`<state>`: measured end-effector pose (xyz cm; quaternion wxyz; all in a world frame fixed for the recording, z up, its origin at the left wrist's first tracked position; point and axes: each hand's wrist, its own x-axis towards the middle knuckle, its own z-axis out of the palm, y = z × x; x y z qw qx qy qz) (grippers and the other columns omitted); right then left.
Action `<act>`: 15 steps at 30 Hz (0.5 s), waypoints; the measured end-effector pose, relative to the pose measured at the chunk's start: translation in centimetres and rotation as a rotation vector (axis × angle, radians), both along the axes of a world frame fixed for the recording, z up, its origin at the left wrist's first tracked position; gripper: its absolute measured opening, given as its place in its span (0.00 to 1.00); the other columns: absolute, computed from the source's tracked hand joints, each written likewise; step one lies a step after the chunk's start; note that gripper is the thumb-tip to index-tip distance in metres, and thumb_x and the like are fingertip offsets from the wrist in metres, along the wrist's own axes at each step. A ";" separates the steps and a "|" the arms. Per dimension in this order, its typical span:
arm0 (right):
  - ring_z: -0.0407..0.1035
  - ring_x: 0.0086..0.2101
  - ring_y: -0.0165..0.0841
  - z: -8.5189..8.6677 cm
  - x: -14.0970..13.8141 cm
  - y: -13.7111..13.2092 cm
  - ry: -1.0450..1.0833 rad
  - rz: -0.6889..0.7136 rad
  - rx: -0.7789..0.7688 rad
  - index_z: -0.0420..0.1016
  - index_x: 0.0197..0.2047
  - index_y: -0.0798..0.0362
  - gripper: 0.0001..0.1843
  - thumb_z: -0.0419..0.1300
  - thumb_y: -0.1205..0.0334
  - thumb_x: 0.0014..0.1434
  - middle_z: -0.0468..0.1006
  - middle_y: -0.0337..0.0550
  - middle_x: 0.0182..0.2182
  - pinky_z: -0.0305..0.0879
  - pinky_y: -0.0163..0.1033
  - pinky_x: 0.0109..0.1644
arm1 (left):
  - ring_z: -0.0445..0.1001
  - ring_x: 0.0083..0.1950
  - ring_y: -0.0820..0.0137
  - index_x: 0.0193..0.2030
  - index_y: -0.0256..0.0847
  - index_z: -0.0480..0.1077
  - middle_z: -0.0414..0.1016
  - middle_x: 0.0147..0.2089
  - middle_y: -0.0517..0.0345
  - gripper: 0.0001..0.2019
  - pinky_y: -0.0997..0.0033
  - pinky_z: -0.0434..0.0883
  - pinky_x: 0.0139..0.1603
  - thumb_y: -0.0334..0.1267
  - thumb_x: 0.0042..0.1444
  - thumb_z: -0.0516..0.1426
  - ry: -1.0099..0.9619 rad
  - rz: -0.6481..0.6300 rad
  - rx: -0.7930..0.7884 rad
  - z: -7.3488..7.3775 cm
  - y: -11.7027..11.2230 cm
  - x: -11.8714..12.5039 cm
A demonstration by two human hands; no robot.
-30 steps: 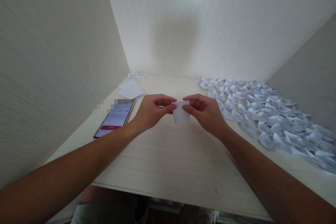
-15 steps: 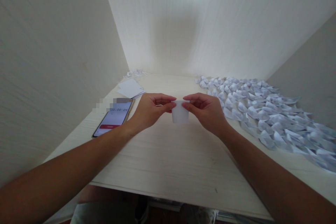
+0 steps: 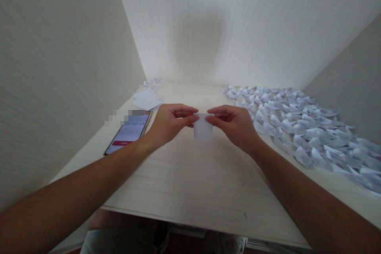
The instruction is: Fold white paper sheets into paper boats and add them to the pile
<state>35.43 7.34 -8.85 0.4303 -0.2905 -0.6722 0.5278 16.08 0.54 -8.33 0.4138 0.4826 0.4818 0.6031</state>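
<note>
Pale panels wall in your workplace on three sides, with a soft shadow (image 3: 198, 43) cast on the back wall (image 3: 256, 35) beneath a bright patch of light. Before you stretches a light, faintly grained tabletop (image 3: 190, 186), its near edge slanting slightly across the view above a dim space where shapes are hard to make out. At center, above the table, you hold a small white paper (image 3: 203, 130), gripped at its upper corners. Your left hand (image 3: 166, 125) pinches one corner between thumb and fingers; your right hand (image 3: 237, 124) pinches the other the same way, leaving a narrow gap between your two sets of fingertips. From that grip the paper's longer side runs down toward you, its free lower edge pointing at the table's near side; whether that edge touches the wood, you cannot tell from this angle. Beyond your left forearm lies a phone (image 3: 127, 133), its screen showing a running-style time readout ending in 09 above a red button, part of it blurred into blocks. Behind the phone rest loose white sheets (image 3: 147, 99), overlapping, and farther back, by the corner, thin white scraps (image 3: 153, 83). To your right, folded paper pieces (image 3: 306, 129) spread in crowded, peaked rows toward the right-hand wall (image 3: 351, 83).
</note>
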 end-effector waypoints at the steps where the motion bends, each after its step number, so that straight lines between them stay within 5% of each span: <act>1: 0.82 0.33 0.38 0.0 0.0 0.0 0.002 0.002 -0.003 0.85 0.37 0.51 0.16 0.79 0.53 0.46 0.87 0.44 0.31 0.81 0.46 0.42 | 0.84 0.32 0.64 0.37 0.36 0.84 0.85 0.33 0.51 0.16 0.62 0.84 0.37 0.40 0.41 0.76 -0.003 -0.005 0.004 -0.1 0.0 0.0; 15: 0.81 0.33 0.36 -0.1 0.0 0.1 0.013 0.022 -0.038 0.86 0.38 0.50 0.17 0.79 0.54 0.45 0.86 0.42 0.32 0.80 0.44 0.42 | 0.84 0.34 0.64 0.38 0.38 0.85 0.86 0.34 0.52 0.15 0.62 0.84 0.40 0.39 0.43 0.75 -0.009 -0.036 0.025 -0.7 0.2 -0.6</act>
